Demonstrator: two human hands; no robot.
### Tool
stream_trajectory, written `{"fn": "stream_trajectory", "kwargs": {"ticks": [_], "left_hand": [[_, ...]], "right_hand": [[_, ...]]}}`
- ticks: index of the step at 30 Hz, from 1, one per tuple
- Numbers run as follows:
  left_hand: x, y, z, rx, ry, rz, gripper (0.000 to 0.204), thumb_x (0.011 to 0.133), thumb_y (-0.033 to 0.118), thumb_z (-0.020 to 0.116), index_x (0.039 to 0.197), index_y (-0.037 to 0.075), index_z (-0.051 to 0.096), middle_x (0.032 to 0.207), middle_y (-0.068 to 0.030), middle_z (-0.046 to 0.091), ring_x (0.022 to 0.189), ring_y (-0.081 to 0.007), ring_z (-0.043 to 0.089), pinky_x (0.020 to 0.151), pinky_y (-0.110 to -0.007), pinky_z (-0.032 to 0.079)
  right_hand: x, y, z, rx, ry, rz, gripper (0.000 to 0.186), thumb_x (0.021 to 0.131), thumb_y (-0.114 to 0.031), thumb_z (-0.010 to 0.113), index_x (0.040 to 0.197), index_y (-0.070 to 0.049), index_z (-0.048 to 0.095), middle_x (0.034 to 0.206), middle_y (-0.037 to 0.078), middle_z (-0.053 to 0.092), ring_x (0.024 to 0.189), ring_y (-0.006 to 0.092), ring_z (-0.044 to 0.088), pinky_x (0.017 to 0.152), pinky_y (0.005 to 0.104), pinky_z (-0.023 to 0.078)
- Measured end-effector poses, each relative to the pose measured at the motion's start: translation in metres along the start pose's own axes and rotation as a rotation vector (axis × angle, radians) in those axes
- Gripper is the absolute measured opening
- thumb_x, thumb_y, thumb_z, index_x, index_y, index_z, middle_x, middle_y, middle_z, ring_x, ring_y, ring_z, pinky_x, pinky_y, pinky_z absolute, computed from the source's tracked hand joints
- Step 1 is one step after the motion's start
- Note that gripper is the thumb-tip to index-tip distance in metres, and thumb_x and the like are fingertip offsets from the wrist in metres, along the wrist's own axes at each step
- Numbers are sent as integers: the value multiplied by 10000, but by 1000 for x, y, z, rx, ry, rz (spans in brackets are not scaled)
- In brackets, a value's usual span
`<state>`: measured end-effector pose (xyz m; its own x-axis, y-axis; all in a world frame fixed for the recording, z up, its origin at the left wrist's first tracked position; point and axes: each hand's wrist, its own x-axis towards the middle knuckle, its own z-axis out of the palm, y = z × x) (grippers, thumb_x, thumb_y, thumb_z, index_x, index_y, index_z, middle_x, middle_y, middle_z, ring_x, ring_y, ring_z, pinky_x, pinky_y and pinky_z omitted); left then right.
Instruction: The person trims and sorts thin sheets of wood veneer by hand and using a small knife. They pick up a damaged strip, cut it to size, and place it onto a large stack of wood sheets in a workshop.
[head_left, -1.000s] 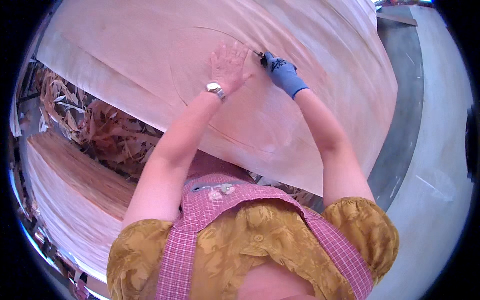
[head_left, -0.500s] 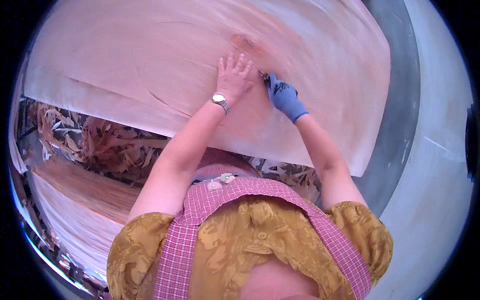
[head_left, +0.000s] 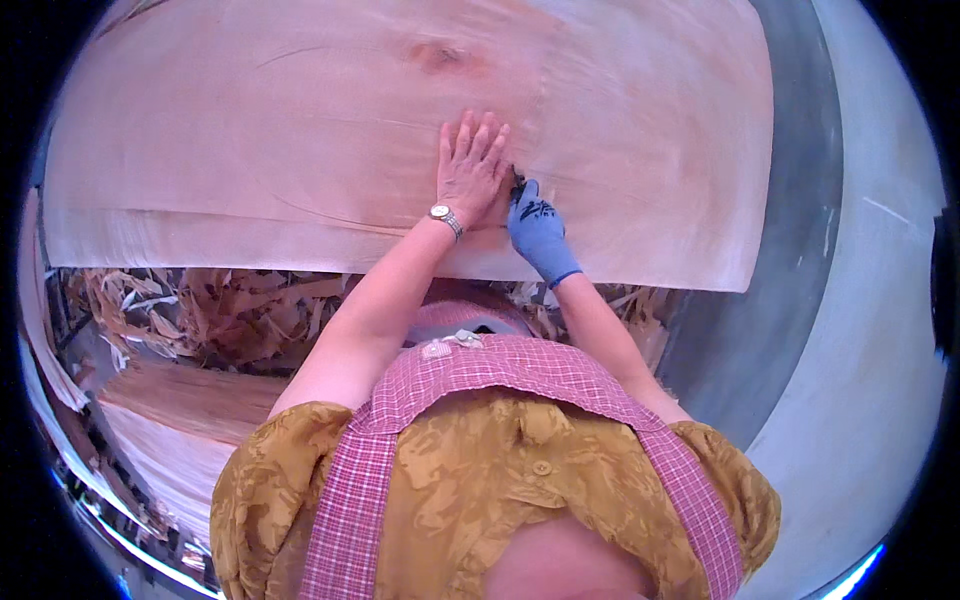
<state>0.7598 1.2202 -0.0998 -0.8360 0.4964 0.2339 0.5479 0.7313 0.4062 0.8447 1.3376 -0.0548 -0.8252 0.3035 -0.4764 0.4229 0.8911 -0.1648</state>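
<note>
A broad, pale pinkish wood veneer sheet (head_left: 300, 140) spreads in front of me, with a reddish-brown knot mark (head_left: 442, 56) beyond my hands. My bare left hand (head_left: 472, 168), a watch at its wrist, lies flat on the sheet with fingers stretched out. Just to its right, my right hand (head_left: 538, 235) wears a blue glove and is closed around a small dark knife (head_left: 517, 186). The knife points away from me at the sheet, close to the left fingers. Its blade is too small to make out clearly.
Torn veneer scraps (head_left: 225, 320) lie heaped below the sheet's near edge. At lower left stands a stack of veneer sheets (head_left: 175, 440) with a brown fibrous edge. Grey floor (head_left: 790, 270) with a darker band runs along the right.
My right hand has drawn the knife nearer to me and slightly left. The left hand stays flat. The sheet and its knot appear shifted left, and the near edge now looks more level.
</note>
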Motion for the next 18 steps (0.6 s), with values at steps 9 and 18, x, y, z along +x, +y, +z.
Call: {"fn": "stream_trajectory", "kwargs": {"ticks": [9,18], "left_hand": [[0,9,-25,-80,-93,32,656,835,403,600,1439,276,381,1532,-130,221,1430,-387,123,1125,-631,76],[-1,11,-20,6,-103,44,640,874,441,549,1463,302,344,1539,-99,229,1437,-364,134,1127,-617,82]], "right_hand": [[-64,-4,47,103,-26,153,294,962,-213,428,1165,-7,372,849,283,650,750,444,657,657,538,521],[-95,-6,66,197,-59,262,342,956,-248,448,1180,-1,373,823,277,664,761,453,657,675,531,519]]}}
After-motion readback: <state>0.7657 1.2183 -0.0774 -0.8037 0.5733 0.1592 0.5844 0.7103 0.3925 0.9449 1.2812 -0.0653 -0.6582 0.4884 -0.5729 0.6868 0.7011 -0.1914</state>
